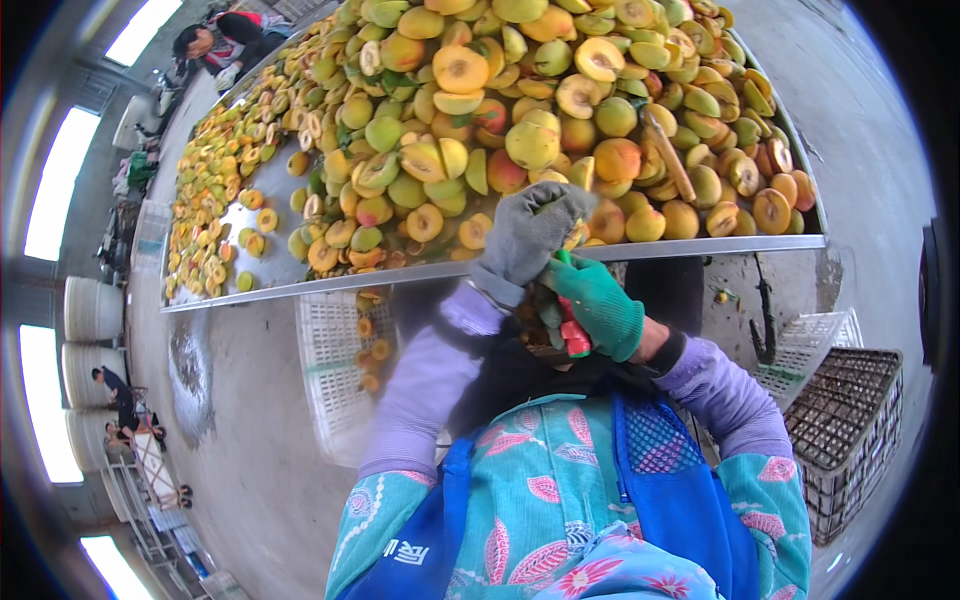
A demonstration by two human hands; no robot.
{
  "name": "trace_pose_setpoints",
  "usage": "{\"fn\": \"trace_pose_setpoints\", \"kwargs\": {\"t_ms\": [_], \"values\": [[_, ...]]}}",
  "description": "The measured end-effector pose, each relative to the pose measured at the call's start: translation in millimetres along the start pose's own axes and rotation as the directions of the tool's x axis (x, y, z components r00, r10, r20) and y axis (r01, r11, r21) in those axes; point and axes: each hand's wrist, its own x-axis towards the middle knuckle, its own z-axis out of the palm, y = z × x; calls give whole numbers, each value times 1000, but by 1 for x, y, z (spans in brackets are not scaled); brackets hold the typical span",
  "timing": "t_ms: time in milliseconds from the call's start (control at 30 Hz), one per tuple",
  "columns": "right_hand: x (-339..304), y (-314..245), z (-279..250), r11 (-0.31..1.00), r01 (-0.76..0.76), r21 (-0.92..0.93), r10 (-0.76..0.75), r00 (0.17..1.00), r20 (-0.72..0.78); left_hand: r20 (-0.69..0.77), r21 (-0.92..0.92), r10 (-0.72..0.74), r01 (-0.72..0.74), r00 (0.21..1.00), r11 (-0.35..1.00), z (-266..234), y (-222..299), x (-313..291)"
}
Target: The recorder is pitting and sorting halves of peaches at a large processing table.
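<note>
My left hand (pixel 532 235), in a grey glove, is closed at the near edge of the metal table. A bit of yellow fruit (pixel 575 236) shows between its fingers; most of it is hidden. Close beside it, my right hand (pixel 603 308), in a green glove, is wrapped round a tool with a red and green handle (pixel 576 336). The tool's working end is hidden between my hands. Just beyond them lies a heap of yellow, green and red-blushed stone fruit (pixel 532 145), some whole and some halved.
The tray-like table has a raised metal rim (pixel 400 274). A brown stick-like piece (pixel 672 160) lies on the fruit. Below stand a white crate (pixel 335 370) with fruit beside it, another white crate (pixel 815 345) and a dark crate (pixel 845 430). A person (pixel 225 45) bends at the far left.
</note>
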Motion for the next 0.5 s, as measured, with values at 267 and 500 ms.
{"fn": "trace_pose_setpoints", "kwargs": {"t_ms": [267, 500], "values": [[-26, -4, 33, 867, -313, 387, 214, 936, 279, 742, -321, 11, 341, 670, 883, -12, 8, 0], [-12, -38, 15, 970, 29, -243, -16, 998, 58, 169, -358, 178, -108, 969, 927, -14, 14, 6]]}}
